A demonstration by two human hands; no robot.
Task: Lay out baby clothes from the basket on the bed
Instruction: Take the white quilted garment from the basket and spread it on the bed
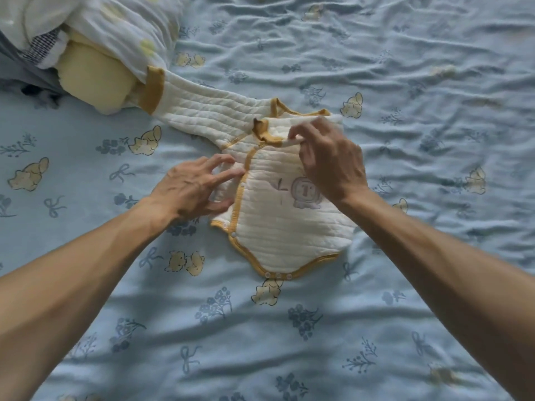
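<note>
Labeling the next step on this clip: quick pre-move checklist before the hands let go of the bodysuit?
1. Bodysuit lies on the bed sheet: ok.
2. Left sleeve stretched out flat: ok, though its cuff touches the pile of bedding.
3. Other sleeve laid out: not ok, it looks folded under the right hand.
4. Collar flat: not ok, the right hand pinches the fabric there and it is bunched.
5. Left hand steadies the side edge with spread fingers: ok.
6. Basket within reach: cannot tell, not in view.
</note>
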